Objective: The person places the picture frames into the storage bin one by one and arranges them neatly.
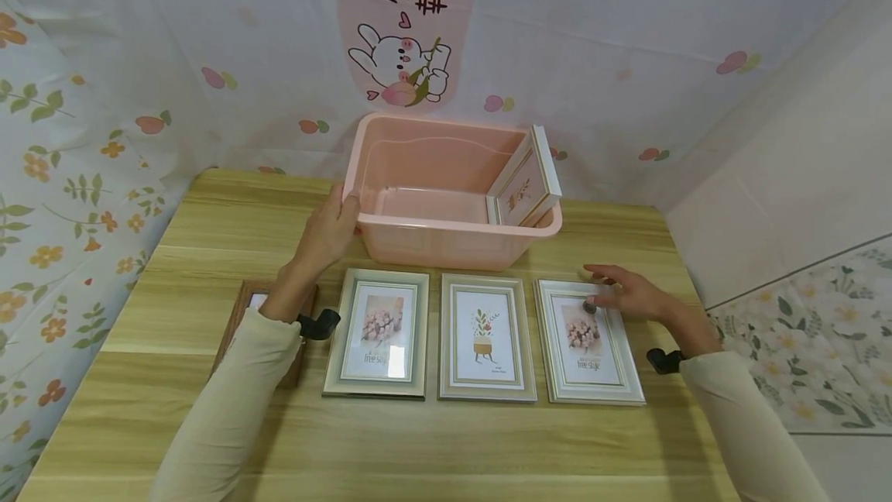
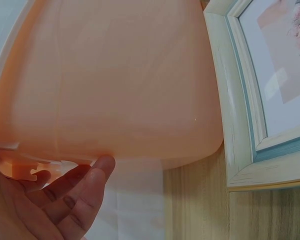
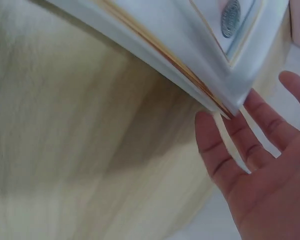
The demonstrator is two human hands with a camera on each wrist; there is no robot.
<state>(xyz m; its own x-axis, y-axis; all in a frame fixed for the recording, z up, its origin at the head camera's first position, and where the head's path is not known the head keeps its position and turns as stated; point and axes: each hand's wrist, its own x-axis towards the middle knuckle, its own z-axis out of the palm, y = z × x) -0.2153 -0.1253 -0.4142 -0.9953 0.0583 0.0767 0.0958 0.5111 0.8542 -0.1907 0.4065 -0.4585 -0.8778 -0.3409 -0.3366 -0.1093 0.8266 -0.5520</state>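
My left hand [image 1: 329, 231] grips the left end of the pink plastic storage bin [image 1: 439, 242], its fingers bent under the rim, as the left wrist view also shows. At the right, my right hand [image 1: 630, 294] is over the upper right corner of a white picture frame [image 1: 630, 370] with a flower print. Its fingers are spread and loosely bent; in the right wrist view the fingertips [image 3: 206, 122] meet the frame's corner. Inside the bin, another white picture frame [image 1: 550, 169] leans upright against the right end.
A cream-and-green picture frame [image 1: 337, 362] and a beige one [image 1: 446, 362] lie face up in a row before the bin. Under my left forearm lies a brown wooden frame [image 1: 240, 312], partly hidden. A patterned cloth [image 1: 592, 60] hangs behind the wooden table [image 1: 390, 448].
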